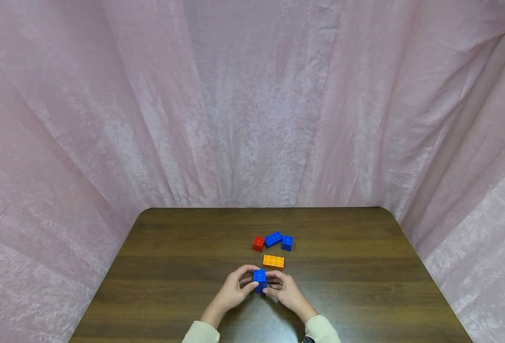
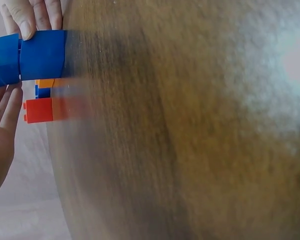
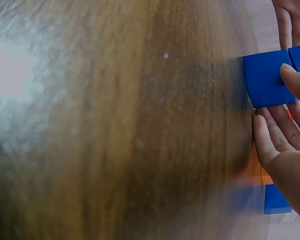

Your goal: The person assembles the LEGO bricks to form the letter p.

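Observation:
Between the two hands, one blue toy brick point(image 1: 259, 275) sits atop a second blue brick point(image 2: 44, 55) near the front of the table. A thin seam shows between them, and the upper one leans slightly in the left wrist view. The left hand point(image 1: 233, 289) pinches the upper brick between thumb and fingers. Lower down, the right hand point(image 1: 287, 290) grips the bottom brick, its thumb lying across the side in the right wrist view. The bottom brick stands at the table surface.
Just beyond the hands lies an orange eight-stud brick point(image 1: 273, 261). Behind it are a small red brick point(image 1: 258, 244), a longer blue brick point(image 1: 273, 239) and a small blue brick point(image 1: 287, 243). Pink curtains point(image 1: 261, 105) surround the brown wooden table point(image 1: 171, 267).

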The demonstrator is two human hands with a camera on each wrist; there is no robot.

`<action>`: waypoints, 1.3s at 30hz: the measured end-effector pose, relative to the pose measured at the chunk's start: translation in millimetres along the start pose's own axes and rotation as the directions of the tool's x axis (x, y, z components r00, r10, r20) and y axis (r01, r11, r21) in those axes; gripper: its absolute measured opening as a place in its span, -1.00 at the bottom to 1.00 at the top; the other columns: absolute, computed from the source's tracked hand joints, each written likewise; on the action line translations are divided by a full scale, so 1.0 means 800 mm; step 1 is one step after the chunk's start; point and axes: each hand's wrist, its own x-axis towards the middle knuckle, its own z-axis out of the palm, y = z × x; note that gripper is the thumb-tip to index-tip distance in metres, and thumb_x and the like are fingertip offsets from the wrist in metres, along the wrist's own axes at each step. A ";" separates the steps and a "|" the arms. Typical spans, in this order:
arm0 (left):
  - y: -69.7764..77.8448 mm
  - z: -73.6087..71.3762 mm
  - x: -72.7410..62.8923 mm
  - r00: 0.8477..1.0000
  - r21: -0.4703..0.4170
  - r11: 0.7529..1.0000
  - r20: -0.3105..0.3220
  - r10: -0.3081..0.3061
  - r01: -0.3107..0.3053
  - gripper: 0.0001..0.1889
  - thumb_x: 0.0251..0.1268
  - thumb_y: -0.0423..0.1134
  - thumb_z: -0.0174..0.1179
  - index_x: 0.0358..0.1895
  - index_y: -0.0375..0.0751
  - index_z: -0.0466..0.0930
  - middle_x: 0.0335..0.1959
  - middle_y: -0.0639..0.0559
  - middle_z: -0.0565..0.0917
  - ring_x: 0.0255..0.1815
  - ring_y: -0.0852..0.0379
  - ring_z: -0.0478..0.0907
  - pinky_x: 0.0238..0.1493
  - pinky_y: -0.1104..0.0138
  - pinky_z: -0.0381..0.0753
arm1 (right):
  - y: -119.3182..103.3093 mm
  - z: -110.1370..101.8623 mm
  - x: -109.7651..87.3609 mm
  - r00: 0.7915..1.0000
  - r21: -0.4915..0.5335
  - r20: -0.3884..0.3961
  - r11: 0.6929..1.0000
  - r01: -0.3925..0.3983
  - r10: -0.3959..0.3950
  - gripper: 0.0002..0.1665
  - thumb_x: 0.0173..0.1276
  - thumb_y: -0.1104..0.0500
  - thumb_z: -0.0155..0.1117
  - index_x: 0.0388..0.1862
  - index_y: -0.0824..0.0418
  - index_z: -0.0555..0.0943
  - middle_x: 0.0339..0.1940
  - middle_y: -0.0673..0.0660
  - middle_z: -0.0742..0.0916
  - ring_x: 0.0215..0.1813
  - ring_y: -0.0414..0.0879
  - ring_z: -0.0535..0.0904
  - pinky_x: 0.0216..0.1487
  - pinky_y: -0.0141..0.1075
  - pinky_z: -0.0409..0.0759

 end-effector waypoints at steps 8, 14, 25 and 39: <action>0.005 0.000 -0.001 0.998 0.056 0.997 0.011 0.056 -0.056 -0.69 0.20 -0.62 0.18 0.03 -0.52 0.46 -0.03 -0.36 0.57 0.02 -0.31 0.56 0.07 -0.06 0.53 | 0.022 0.000 0.005 1.000 0.007 -0.018 1.000 0.025 -0.025 -0.56 0.17 0.40 0.39 0.02 0.51 0.52 -0.07 0.39 0.67 -0.04 0.19 0.62 0.01 -0.06 0.63; 0.010 0.001 0.001 0.998 0.118 0.991 0.016 0.067 -0.068 -0.70 0.18 -0.61 0.21 0.00 -0.48 0.48 -0.07 -0.31 0.59 -0.01 -0.27 0.57 0.04 -0.06 0.55 | 0.020 0.000 0.004 0.999 -0.011 -0.025 0.999 0.039 -0.040 -0.57 0.16 0.39 0.41 -0.01 0.52 0.53 -0.10 0.38 0.68 -0.07 0.12 0.64 0.00 -0.10 0.64; -0.042 0.006 0.004 0.998 0.121 0.991 -0.020 0.065 -0.062 -0.68 0.23 -0.50 0.23 0.05 -0.29 0.50 -0.03 -0.16 0.61 0.03 -0.12 0.58 0.07 0.11 0.59 | 0.018 0.000 0.004 0.999 -0.009 -0.027 1.000 0.029 -0.030 -0.58 0.15 0.41 0.41 -0.02 0.51 0.53 -0.10 0.36 0.68 -0.06 0.13 0.64 0.01 -0.10 0.64; -0.045 0.009 0.001 0.997 0.101 0.993 -0.039 0.059 -0.055 -0.68 0.28 -0.40 0.22 0.09 -0.28 0.49 0.02 -0.21 0.61 0.06 -0.15 0.58 0.08 0.11 0.58 | 0.020 0.001 0.006 0.999 -0.038 -0.023 0.999 0.029 -0.030 -0.59 0.16 0.45 0.38 -0.02 0.54 0.53 -0.10 0.39 0.67 -0.08 0.14 0.65 0.00 -0.09 0.64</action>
